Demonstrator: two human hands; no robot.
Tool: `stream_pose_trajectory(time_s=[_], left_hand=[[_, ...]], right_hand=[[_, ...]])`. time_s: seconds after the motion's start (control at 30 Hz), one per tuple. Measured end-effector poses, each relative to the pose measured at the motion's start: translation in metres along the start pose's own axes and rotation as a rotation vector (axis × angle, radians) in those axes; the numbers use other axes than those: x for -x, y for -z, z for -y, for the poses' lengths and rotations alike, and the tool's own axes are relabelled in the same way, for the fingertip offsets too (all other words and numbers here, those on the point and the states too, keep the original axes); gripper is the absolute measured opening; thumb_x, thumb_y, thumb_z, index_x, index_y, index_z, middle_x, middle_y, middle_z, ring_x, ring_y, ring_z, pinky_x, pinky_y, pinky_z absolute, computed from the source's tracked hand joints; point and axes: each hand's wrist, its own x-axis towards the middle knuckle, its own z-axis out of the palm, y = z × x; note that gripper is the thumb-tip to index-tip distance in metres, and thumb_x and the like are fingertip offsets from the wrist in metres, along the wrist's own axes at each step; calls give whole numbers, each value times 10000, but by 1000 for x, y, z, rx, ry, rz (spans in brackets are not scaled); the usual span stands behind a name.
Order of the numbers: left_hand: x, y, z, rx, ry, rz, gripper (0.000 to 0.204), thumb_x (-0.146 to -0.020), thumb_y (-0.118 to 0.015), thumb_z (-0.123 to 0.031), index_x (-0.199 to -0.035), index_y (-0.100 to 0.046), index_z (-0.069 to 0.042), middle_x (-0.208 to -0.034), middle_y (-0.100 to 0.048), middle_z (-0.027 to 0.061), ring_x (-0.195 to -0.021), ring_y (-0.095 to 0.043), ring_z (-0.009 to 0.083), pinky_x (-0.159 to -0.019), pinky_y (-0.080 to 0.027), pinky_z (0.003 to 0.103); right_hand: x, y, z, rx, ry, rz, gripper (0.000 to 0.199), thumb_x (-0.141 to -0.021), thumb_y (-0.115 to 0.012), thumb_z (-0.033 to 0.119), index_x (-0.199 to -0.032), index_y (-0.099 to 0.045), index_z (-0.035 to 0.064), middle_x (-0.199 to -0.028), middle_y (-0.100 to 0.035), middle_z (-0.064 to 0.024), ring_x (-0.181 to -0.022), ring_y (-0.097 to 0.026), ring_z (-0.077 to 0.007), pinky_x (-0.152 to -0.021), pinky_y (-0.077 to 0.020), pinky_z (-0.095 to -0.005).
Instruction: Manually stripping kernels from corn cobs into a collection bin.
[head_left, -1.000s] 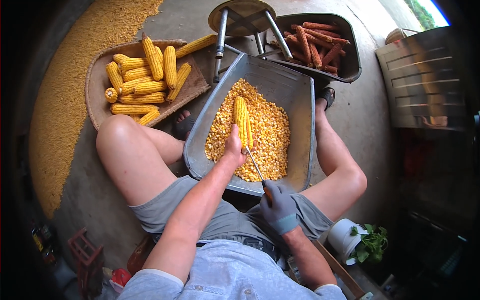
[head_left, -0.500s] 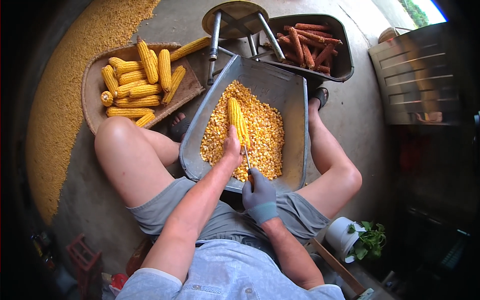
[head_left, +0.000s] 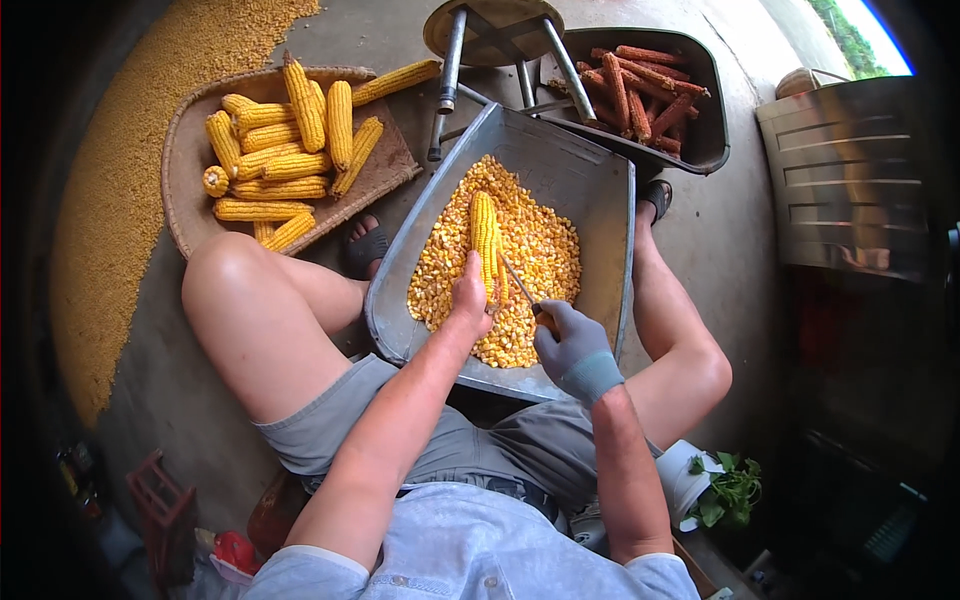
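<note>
My bare left hand (head_left: pixel 471 297) is closed around the lower end of a yellow corn cob (head_left: pixel 484 228), its tip pointing away from me. In my gloved right hand (head_left: pixel 575 345) is a screwdriver (head_left: pixel 521 286) with a thin metal shaft and a black-and-orange handle. The shaft slants up and left, its tip close to the cob's right side; whether it touches cannot be told. Along that side a strip of kernels seems to stand apart from the cob. Both hands are over a grey metal tub (head_left: pixel 598 185) between my legs, with loose kernels (head_left: pixel 545 240) in it.
A woven scoop basket (head_left: pixel 392 160) of unshelled cobs stands at the left. Beyond the tub are a metal-legged stool (head_left: pixel 495 38) and a dark tub (head_left: pixel 718 140) of reddish bare cobs (head_left: pixel 650 95). Kernels (head_left: pixel 110 190) cover the far-left floor. A white bucket (head_left: pixel 680 485) holds leafy greens.
My right hand has moved right and away from the cob's base. The screwdriver now slants in from the cob's right side. The left hand still grips the cob; the view has shifted slightly.
</note>
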Motion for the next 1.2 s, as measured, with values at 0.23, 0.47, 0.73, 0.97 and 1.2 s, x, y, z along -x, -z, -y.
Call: stream_pose_trajectory(time_s=[0.23, 0.47, 0.73, 0.97, 1.2], left_hand=[[2, -3, -2, -3, 13, 56, 528, -971, -280, -514, -1127, -529, -75, -858, -616, 110, -707, -602, 198, -558, -505, 351], [9, -5, -6, -105, 49, 40, 566, -974, -278, -508, -1164, -505, -25, -840, -623, 134, -682, -621, 201, -591, -538, 356], [2, 0, 0, -125, 33, -5, 563, -960, -282, -549, -1123, -519, -65, -828, -620, 113, -634, -595, 194, -524, -496, 342], [1, 0, 1, -102, 5, -27, 533, -963, -331, -522, -1104, -511, -40, -799, -594, 108, -622, -599, 207, -519, -517, 353], [6, -4, -1, -205, 3, -41, 577, -958, -344, -527, -1160, -523, -17, -936, -610, 131, -798, -620, 217, -657, -526, 371]], right_hand=[[69, 0, -1, -1, 40, -59, 314, -809, -588, 100, -1112, -545, 28, -872, -618, -221, -806, -596, -395, -698, -482, -450], [72, -29, -1, 3, 17, -101, 342, -814, -574, 118, -1146, -531, 48, -848, -600, -223, -765, -583, -401, -671, -473, -471], [54, -49, 1, 30, 8, -122, 312, -820, -557, 142, -1120, -537, 60, -830, -591, -220, -720, -578, -399, -633, -470, -485], [27, -69, 3, -32, 12, -184, 284, -826, -553, 151, -1083, -531, 33, -830, -587, -228, -739, -578, -408, -657, -470, -492], [-31, -98, -5, 61, -135, -226, 236, -823, -536, 185, -984, -546, 13, -842, -601, -250, -784, -595, -431, -710, -486, -496]])
